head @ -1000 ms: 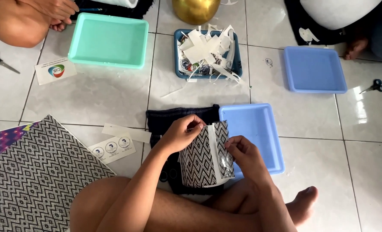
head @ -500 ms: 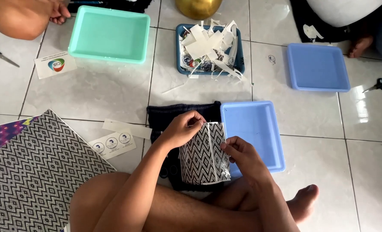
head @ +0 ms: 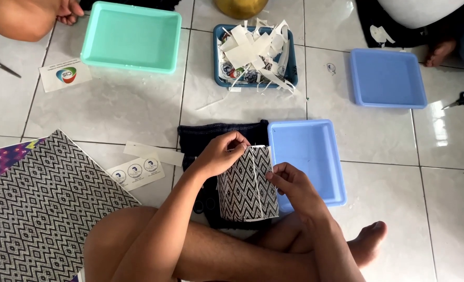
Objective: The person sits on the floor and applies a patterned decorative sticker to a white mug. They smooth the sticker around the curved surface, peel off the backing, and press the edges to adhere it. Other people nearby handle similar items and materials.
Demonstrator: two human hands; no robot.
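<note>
I sit cross-legged on a white tiled floor. Between my hands is a folded sheet of black-and-white zigzag-patterned paper (head: pixel 246 187), held upright over a dark cloth (head: pixel 219 134). My left hand (head: pixel 219 154) pinches its top left edge near a white strip. My right hand (head: pixel 289 180) grips its right edge. Just to the right lies a light blue tray (head: pixel 310 156), nothing in it.
A mint green tray (head: pixel 131 35), a dark blue tray of white paper scraps (head: pixel 255 49) and another light blue tray (head: pixel 387 77) lie farther out. A large patterned sheet (head: pixel 38 198), sticker strips (head: pixel 137 172), a card (head: pixel 65 74), scissors (head: pixel 459 100) and other people's limbs (head: pixel 18 18) surround me.
My view has shifted slightly; both hands stay on the patterned paper, with the left fingers working along its top edge.
</note>
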